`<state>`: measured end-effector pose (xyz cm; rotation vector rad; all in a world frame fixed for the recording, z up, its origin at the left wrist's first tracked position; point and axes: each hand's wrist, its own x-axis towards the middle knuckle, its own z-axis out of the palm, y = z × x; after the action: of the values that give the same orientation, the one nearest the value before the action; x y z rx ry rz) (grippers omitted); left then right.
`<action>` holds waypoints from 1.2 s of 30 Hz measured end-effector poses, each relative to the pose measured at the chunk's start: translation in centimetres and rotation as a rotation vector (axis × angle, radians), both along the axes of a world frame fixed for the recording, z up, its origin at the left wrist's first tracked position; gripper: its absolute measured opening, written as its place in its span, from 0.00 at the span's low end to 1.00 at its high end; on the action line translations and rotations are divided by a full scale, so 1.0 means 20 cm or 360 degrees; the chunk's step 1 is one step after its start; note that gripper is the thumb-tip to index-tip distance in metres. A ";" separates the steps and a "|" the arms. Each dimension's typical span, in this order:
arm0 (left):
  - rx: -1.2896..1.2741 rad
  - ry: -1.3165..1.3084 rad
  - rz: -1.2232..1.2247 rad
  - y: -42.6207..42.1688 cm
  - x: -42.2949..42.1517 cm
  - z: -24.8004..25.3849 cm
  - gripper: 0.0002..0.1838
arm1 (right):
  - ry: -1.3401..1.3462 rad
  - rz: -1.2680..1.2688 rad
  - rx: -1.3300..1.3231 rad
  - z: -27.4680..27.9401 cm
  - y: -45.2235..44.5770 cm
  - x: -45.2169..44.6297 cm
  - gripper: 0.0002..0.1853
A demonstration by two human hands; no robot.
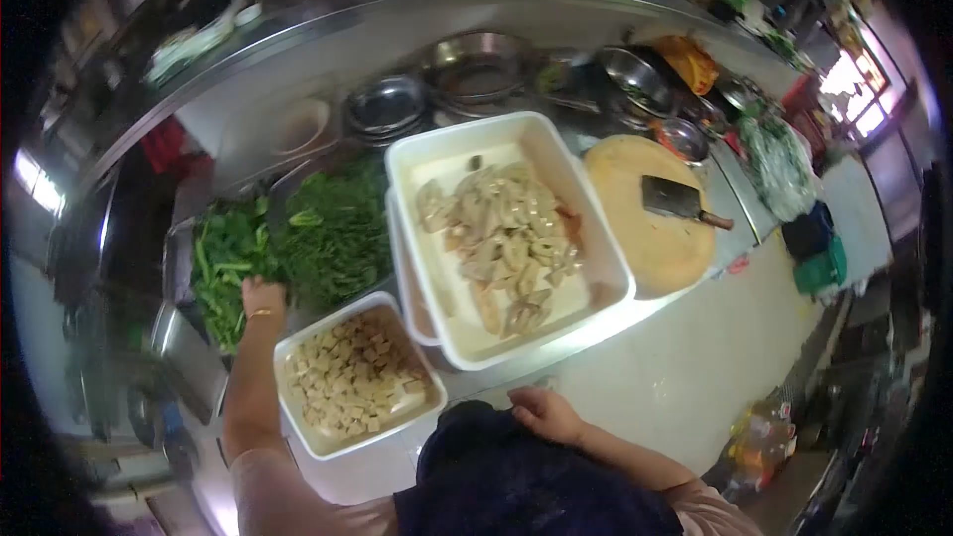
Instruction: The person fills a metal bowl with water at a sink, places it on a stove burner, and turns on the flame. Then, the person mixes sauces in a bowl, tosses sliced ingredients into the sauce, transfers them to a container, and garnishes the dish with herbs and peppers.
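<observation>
My left hand [263, 295] reaches down onto a heap of leafy greens with thick stems [220, 260] at the left. Its fingertips are partly lost among the leaves, so their grip cannot be made out. My right hand [544, 414] hangs near my dark apron [536, 476], fingers loosely bent and apart, with nothing seen in it. Between the two stands a white tub [349, 442] of small tan cubes [347, 377]. A larger white tub [452, 323], stacked on another, holds pale sliced pieces [506, 228]. Finer, feathery greens [338, 233] lie right of the left hand.
A cleaver [672, 199] lies on a round wooden board [635, 263], right of the large tub. Metal bowls [476, 65] line the back under a steel shelf [397, 15]. A plastic bag of greens [776, 169] sits far right, near a green-and-black cloth [819, 253].
</observation>
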<state>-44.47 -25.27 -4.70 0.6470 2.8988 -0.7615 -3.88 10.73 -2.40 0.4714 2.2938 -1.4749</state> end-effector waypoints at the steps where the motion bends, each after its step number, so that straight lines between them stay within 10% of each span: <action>1: -0.0011 0.0061 -0.0073 -0.03 -0.01 -0.04 0.09 | 0.0035 -0.0041 -0.0009 -0.01 0.03 0.04 0.20; 16: 0.1861 0.0707 -0.0333 0.02 0.17 0.43 0.07 | 0.0469 -0.0472 0.0943 0.00 1.35 0.30 0.15; 23: 0.2776 0.0443 0.0020 1.29 0.41 1.05 0.16 | 0.1022 -0.0263 0.1667 0.03 2.60 0.07 0.18; 30: 0.1291 -0.0211 -0.0559 2.73 0.59 1.41 0.12 | 0.1061 0.0193 0.1586 -0.05 2.99 -0.04 0.23; 36: 0.2171 -0.0599 0.0320 3.31 0.09 0.79 0.19 | 0.1161 0.0265 0.1397 -0.02 2.90 -0.36 0.22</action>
<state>-42.64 41.02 11.05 0.4136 2.6332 1.3243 -11.06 68.67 -2.88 -0.0947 3.4109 -0.5029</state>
